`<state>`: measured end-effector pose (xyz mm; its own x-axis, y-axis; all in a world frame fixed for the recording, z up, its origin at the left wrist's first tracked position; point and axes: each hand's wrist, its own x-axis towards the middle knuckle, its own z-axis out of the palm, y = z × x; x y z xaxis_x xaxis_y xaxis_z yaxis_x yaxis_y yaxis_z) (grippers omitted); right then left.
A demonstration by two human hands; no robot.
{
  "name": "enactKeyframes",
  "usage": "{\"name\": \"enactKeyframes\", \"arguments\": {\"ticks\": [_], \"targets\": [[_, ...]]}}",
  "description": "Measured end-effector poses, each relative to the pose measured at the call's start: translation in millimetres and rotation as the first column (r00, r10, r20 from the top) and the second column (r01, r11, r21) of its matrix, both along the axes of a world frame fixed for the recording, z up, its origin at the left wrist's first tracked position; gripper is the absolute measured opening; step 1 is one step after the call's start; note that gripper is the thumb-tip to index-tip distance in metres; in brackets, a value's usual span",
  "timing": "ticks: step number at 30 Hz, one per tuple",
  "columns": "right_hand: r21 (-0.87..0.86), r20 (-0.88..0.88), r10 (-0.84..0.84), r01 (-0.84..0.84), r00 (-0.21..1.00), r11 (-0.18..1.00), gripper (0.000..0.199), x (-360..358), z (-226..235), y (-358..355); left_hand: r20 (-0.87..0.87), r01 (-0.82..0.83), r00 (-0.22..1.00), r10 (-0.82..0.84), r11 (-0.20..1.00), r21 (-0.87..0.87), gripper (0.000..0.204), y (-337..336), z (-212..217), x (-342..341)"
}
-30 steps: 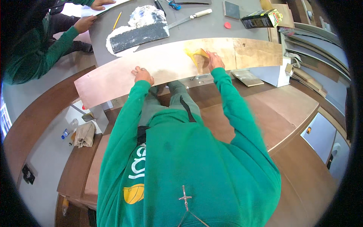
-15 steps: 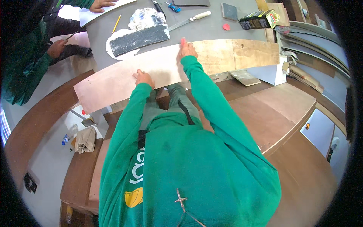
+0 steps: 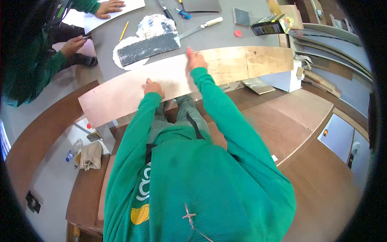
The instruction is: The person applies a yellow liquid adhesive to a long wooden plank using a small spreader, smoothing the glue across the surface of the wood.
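A long, slightly curved plywood strip lies across in front of me, pinkish at the left and yellower at the right. My left hand rests on its near part, fingers loosely bent and apart. Higher up and to the right, my right hand touches the strip with fingers stretched toward its far edge; one fingertip looks reddish. I see nothing held in either hand. Just beyond the strip, a wide dark spreader blade smeared with white paste lies beside a white paste heap on the grey table.
On the table are a pencil, a white-handled knife, a blue tool, a red lump, a grey block and a dark can. At far left, a co-worker's hand rests on white paper. Brown curved panels surround me.
My right hand has shifted slightly left and nearer, its fingers more upright. The whole view has shifted a little. The co-worker's lower hand has moved up and right.
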<state>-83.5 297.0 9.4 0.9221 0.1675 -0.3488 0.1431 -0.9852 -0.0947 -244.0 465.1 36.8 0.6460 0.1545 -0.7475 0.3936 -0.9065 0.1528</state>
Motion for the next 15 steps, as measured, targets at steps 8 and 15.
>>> {"name": "enactKeyframes", "arguments": {"ticks": [8,15], "targets": [[0.094,0.146,0.398,-0.413,0.906,0.906,0.035,-58.1,26.1,-17.3,0.056,-0.108,0.992,0.109,0.994,-0.015,0.045,4.3,-1.1,-7.1],[0.072,0.012,0.009,-0.009,1.000,0.997,0.047,-17.0,36.5,-31.0,0.007,-0.040,0.999,0.040,0.997,-0.065,0.039,17.1,11.0,1.7]]}}
